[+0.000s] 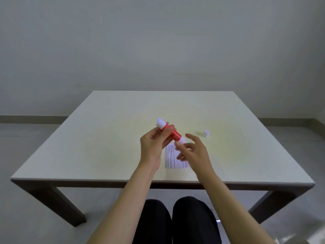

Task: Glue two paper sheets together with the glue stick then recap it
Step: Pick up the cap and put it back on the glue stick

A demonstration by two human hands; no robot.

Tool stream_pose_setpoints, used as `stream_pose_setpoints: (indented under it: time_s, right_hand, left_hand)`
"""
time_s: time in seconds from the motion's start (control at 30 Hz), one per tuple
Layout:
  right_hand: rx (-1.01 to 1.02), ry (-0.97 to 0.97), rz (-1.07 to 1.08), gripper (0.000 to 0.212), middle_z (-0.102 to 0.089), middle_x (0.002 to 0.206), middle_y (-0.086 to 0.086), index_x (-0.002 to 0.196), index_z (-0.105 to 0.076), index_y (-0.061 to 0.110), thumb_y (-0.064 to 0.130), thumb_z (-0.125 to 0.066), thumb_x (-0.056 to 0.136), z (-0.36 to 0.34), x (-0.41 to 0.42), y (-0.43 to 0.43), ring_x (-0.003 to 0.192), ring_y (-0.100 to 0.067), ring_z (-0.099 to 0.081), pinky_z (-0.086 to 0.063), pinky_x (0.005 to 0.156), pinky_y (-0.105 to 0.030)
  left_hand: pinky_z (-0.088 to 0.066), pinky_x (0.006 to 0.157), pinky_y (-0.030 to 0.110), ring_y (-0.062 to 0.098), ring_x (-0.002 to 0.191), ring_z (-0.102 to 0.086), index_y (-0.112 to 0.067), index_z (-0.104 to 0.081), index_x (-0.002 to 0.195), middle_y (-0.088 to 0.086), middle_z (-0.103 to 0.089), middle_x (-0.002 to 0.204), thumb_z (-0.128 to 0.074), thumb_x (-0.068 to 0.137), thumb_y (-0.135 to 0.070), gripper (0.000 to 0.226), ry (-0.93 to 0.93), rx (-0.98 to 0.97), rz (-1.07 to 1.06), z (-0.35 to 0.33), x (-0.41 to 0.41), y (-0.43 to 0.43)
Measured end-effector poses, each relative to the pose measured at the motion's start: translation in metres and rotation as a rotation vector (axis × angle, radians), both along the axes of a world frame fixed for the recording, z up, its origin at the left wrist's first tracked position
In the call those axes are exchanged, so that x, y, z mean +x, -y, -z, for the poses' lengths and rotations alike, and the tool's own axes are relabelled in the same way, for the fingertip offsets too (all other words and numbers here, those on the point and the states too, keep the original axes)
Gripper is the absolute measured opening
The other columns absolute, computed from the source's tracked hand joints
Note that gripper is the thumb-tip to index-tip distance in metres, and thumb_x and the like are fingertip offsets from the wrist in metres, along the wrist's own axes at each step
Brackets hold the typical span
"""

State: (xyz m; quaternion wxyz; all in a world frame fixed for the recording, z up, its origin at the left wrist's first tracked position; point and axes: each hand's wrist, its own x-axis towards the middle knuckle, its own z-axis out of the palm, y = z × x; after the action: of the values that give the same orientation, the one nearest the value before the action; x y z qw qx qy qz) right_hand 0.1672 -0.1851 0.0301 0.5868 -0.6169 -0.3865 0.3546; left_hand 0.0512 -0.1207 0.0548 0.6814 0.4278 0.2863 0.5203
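My left hand [154, 143] grips a red glue stick [173, 133] with white ends, held tilted above the table. Its upper white end points up and left, its lower white end points down toward my right hand. My right hand [195, 150] is blurred, fingers spread, its fingertips touching or almost touching the stick's lower end; I cannot tell which. A small white cap [206, 133] stands alone on the table to the right. A printed white paper sheet [171, 160] lies flat under my hands, partly hidden by my right hand.
The pale square table [105, 147] reaches to a front edge near my knees. A grey wall stands behind it and grey floor lies on both sides.
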Motion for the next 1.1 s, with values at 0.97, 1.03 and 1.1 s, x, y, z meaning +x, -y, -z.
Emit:
stream_pose_setpoints:
  time_s: [0.97, 1.03, 1.1]
  right_hand:
    - [0.215, 0.239, 0.132, 0.027, -0.064, 0.086, 0.009, 0.079, -0.045, 0.025, 0.006, -0.063, 0.086, 0.004, -0.011, -0.003, 0.074, -0.017, -0.065, -0.057, 0.067, -0.033]
    - [0.203, 0.227, 0.076, 0.026, -0.064, 0.087, 0.011, 0.08, -0.045, 0.028, 0.012, -0.065, 0.086, 0.008, -0.012, -0.007, 0.074, -0.011, -0.064, -0.057, 0.069, -0.03]
    - [0.162, 0.312, -0.004, 0.017, -0.062, 0.095, 0.011, 0.09, -0.05, 0.03, 0.025, -0.066, 0.085, 0.012, -0.002, -0.013, 0.076, -0.004, -0.061, -0.053, 0.068, -0.02]
  left_hand:
    - [-0.059, 0.078, 0.029, 0.023, 0.085, -0.074, -0.017, -0.077, 0.077, 0.007, -0.077, 0.086, -0.075, 0.075, -0.014, 0.004, -0.045, -0.083, -0.037, 0.001, 0.012, 0.001]
    - [-0.058, 0.073, 0.026, 0.023, 0.082, -0.074, -0.019, -0.077, 0.076, 0.007, -0.077, 0.083, -0.075, 0.075, -0.018, 0.003, -0.135, -0.052, -0.045, 0.006, 0.013, 0.0]
    - [-0.058, 0.074, 0.028, 0.022, 0.08, -0.074, -0.025, -0.077, 0.072, 0.002, -0.077, 0.078, -0.076, 0.075, -0.019, 0.007, -0.251, -0.005, -0.082, 0.01, 0.011, -0.004]
